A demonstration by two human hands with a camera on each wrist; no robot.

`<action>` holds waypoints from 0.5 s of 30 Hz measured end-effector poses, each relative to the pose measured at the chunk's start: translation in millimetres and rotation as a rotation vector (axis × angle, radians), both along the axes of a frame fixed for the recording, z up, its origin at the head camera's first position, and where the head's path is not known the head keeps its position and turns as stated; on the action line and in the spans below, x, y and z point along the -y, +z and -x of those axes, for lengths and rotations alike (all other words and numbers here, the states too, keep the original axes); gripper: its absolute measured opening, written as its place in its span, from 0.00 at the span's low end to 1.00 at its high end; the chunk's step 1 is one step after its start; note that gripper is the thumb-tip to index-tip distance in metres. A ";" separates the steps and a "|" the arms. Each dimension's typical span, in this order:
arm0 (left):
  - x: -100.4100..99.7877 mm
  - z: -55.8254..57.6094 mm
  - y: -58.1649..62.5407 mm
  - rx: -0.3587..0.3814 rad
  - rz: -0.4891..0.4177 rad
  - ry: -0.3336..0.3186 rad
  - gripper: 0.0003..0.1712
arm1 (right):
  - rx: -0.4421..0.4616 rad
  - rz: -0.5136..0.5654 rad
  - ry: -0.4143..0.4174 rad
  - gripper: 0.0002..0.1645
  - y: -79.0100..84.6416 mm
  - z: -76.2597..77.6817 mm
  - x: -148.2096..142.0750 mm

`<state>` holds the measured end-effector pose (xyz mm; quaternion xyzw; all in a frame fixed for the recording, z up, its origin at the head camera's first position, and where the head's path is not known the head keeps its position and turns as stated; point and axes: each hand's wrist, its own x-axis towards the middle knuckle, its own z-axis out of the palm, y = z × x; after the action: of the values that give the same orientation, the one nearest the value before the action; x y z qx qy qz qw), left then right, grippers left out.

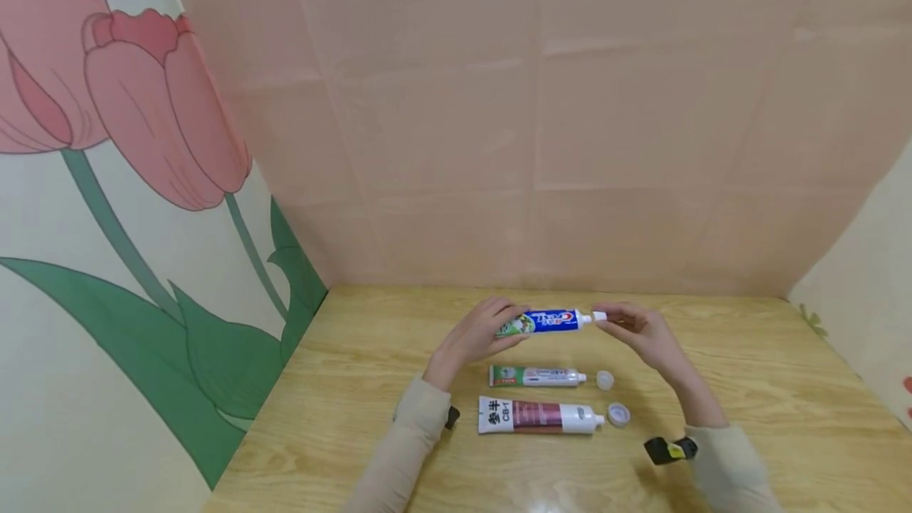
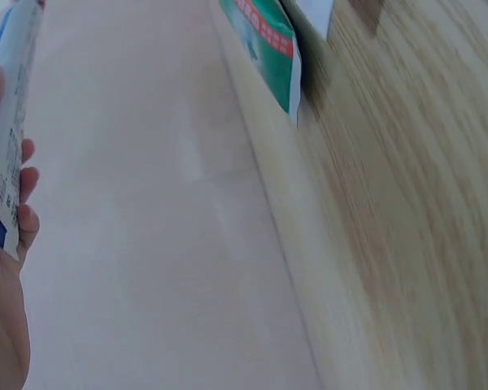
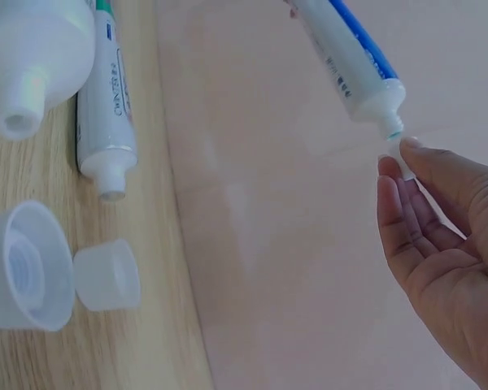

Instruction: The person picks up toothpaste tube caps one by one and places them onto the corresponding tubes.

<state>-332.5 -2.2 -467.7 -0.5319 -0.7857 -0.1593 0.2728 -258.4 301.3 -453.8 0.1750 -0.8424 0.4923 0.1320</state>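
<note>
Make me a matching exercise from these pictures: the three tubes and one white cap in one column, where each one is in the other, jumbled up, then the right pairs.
Things
1. Blue tube
2. Green-and-white tube
3. Maroon-and-white tube
4. White cap nearest the blue tube

Places
A. Lying on the table, farther from the pink backdrop
B. Pinched in the right hand
C. Lying on the table, nearer the pink backdrop
D. Held in the left hand

Right pairs: 1-D, 2-C, 3-A, 4-B
</note>
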 end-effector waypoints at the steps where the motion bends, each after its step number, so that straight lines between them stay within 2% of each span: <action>1: -0.4 0.2 -0.2 -0.005 -0.005 0.000 0.29 | -0.010 0.000 0.010 0.20 0.7 0.4 0.5; 7: -3.0 1.0 -1.1 -0.034 -0.050 -0.012 0.29 | -0.045 -0.016 0.064 0.18 3.7 2.8 1.3; 15: -6.8 -0.4 -4.0 -0.096 -0.095 -0.021 0.28 | 0.017 -0.006 0.076 0.18 1.8 5.5 -2.4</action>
<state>-332.0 4.6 -471.7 -0.5336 -0.7576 -0.1735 0.3336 -263.9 303.7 -452.1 0.2029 -0.8378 0.4957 0.1055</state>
